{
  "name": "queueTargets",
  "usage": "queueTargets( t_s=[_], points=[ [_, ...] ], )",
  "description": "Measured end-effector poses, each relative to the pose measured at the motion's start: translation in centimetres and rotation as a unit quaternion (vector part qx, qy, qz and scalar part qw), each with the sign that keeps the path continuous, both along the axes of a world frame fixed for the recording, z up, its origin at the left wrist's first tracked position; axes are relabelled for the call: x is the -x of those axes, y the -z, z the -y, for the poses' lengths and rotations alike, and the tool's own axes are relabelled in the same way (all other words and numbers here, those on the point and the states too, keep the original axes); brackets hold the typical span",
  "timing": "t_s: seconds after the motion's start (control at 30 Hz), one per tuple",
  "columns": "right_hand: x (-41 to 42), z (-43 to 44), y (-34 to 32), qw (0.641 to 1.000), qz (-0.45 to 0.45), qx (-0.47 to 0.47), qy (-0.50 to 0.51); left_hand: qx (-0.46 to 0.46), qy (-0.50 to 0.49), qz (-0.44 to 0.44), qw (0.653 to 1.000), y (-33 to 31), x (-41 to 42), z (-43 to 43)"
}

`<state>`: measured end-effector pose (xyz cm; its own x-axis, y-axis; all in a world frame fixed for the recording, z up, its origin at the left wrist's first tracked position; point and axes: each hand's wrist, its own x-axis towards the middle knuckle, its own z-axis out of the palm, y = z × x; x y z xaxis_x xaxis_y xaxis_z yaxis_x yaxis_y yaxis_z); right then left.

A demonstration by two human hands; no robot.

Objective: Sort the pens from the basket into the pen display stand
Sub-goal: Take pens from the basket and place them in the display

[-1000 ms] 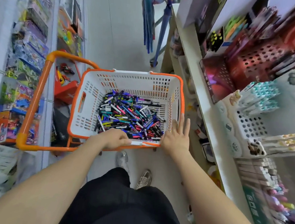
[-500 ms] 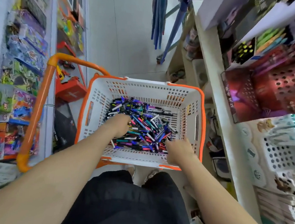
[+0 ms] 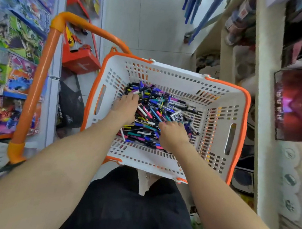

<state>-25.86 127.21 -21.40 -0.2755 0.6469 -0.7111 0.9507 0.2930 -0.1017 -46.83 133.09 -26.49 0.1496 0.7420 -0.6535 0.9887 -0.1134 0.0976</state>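
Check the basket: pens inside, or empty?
Not empty: a loose heap of mixed-colour pens covers most of the basket floor; left hand and right hand reach into it.

The basket (image 3: 217, 138) is white moulded plastic, smooth with a slight sheen, and its rim is orange plastic. The handle (image 3: 38, 79) is a glossy orange plastic tube with a streak of light along it. The pens (image 3: 157, 113) have shiny plastic barrels. The floor (image 3: 147, 22) is pale, smooth tile with a dull shine. The garment (image 3: 128, 213) is black matt cloth. The toy boxes (image 3: 20, 77) look like glossy printed card, and the shelf upright (image 3: 258, 87) is matt cream
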Motion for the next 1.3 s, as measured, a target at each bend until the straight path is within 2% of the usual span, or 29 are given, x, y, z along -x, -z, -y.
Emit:
queueTargets(
  t_s=[0.13, 0.5, 0.7, 0.8, 0.97, 1.07, 1.17, 1.23, 1.3],
  points=[
    [0.6, -0.4, 1.1, 1.0, 0.006, -0.018, 0.02, 0.024, 0.001, 0.0, 1.0, 0.5, 0.2, -0.1],
    [-0.6, 0.9, 1.3, 0.996, -0.008, 0.012, 0.088, 0.067, 0.032, 0.039, 0.997, 0.4, -0.4, -0.6],
    [-1.1, 2.3, 2.8, 0.99, -0.042, 0.032, 0.129, 0.122, 0.104, 0.02, 0.987, 1.2, -3.0, 1.1],
    [-1.4, 3.2, 3.8, 0.987, -0.019, 0.061, 0.146, 0.146, 0.076, 0.06, 0.985, 1.1, -3.3, 1.5],
    [-1.3, 2.8, 4.8, 0.983, -0.01, -0.005, 0.182, 0.2, 0.018, 0.1, 0.975, 0.1, -3.2, 0.5],
    [-1.2, 2.2, 4.9, 0.977, -0.03, -0.008, 0.211, 0.25, -0.008, 0.129, 0.959, -0.6, -3.3, -0.3],
    [-0.7, 1.8, 4.6, 0.98, -0.046, -0.047, 0.186, 0.279, 0.005, 0.135, 0.951, -0.9, -4.0, -1.0],
    [0.0, 1.9, 4.5, 0.971, -0.099, -0.064, 0.208, 0.279, 0.001, 0.121, 0.953, -1.0, -4.3, -1.0],
    [0.5, 2.1, 4.4, 0.946, -0.172, -0.1, 0.258, 0.263, -0.006, 0.103, 0.959, -0.5, -4.2, -0.7]
  ],
)
